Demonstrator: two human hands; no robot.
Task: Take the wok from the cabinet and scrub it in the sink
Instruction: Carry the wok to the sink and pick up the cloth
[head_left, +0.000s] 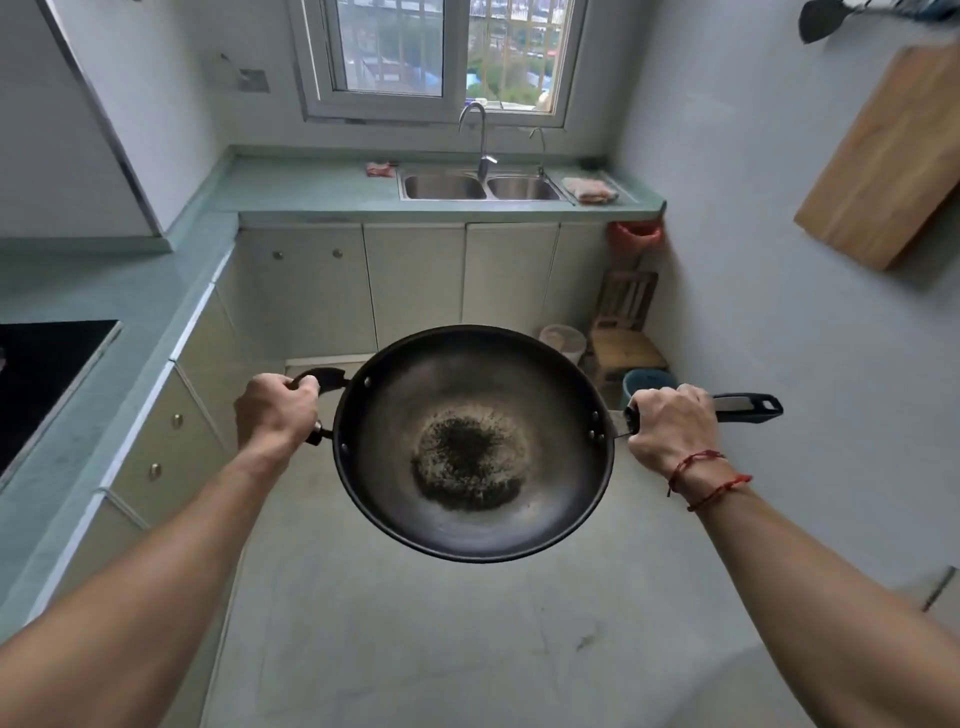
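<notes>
Counters (171, 306) run toward the double sink (480, 188) under the window, well ahead; wok (470, 441) hangs level over the floor, carried two-handed, probably for balance; left hand (275, 410) curls round the loop handle; right hand (670, 428) wraps the long handle.

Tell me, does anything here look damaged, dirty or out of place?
The wok has a dark, burnt-looking crust at the bottom of its bowl. The wall patch left of the window looks damaged.

Round dark metal wok (467, 379): dull sheen, rough charred centre
Double-bowl steel sink (480, 199): brushed, shiny
Pale wooden chopping board (883, 156): smooth, matt
</notes>
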